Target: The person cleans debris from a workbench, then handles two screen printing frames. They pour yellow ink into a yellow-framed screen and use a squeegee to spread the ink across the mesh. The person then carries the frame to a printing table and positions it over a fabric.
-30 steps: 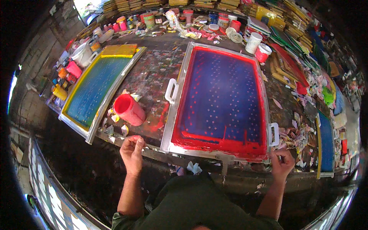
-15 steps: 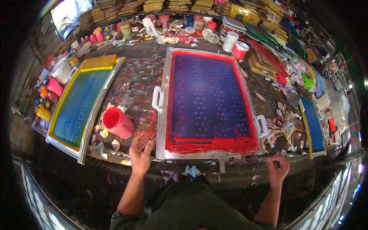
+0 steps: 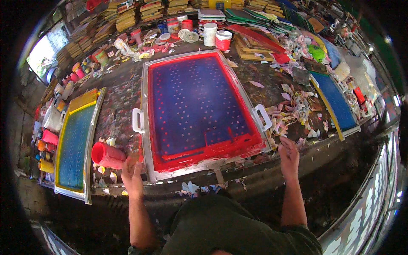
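The left hand was open, its fingers loosely extended between a red container and the near left corner of the large screen; whether its fingertips touched the container could not be told. The right hand, also open and holding nothing visible, was near the screen's near right corner, below the right white handle. The screen lay on the table between the 2 hands, red ink bordering its dotted blue-violet mesh. Crumpled scraps lay to its right, and a yellow-edged screen to its left.
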Motion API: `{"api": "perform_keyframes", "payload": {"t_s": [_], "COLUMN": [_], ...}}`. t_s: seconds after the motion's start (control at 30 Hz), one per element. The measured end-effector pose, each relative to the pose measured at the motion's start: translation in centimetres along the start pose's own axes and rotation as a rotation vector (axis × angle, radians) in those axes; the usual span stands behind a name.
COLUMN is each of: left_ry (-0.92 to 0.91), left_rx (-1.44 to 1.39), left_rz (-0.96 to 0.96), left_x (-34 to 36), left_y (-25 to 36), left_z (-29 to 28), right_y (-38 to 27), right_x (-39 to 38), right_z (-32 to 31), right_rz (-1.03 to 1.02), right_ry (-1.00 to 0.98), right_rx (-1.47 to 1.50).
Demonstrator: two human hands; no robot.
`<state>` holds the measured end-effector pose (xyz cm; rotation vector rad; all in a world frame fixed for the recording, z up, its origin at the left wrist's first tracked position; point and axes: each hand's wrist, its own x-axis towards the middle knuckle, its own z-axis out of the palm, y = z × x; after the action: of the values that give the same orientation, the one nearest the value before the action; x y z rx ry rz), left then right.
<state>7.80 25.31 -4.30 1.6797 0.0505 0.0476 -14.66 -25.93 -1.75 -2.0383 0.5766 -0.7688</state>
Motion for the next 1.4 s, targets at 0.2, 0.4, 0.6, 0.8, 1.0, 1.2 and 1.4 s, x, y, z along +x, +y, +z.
{"api": "perform_keyframes", "payload": {"t_s": [0.2, 0.4, 0.6, 0.8, 1.0, 1.2, 1.4], "left_ry": [0.008, 0.103, 0.177, 0.319, 0.292, 0.269, 0.18], "left_rx": [0.167, 0.321, 0.23, 0.169, 0.136, 0.242, 0.497], "left_rz": [-0.086, -0.064, -0.316, -0.218, -0.194, -0.152, -0.148], "left_x": [2.9, 4.4, 5.2, 4.9, 7.7, 11.5, 12.5], "left_y": [-1.5, -2.2, -2.2, -1.9, -0.6, -2.0, -2.0], "left_z": [1.6, 3.0, 3.5, 5.9, 4.7, 2.4, 2.0], "right_y": [5.5, 6.9, 6.5, 5.0, 2.3, 1.6, 2.4], "right_x": [1.3, 2.0, 2.0, 1.2, 0.6, 0.7, -0.1], "right_z": [0.8, 1.0, 1.0, 1.4, 3.3, 7.3, 8.2], "right_rz": [0.283, 0.267, 0.297, 0.294, 0.18, 0.171, 0.222], "right_ry": [-0.179, -0.361, -0.389, -0.364, -0.364, -0.384, -0.321], "right_rx": [0.125, 0.243, 0.356, 0.381, 0.513, 0.567, 0.501]}}
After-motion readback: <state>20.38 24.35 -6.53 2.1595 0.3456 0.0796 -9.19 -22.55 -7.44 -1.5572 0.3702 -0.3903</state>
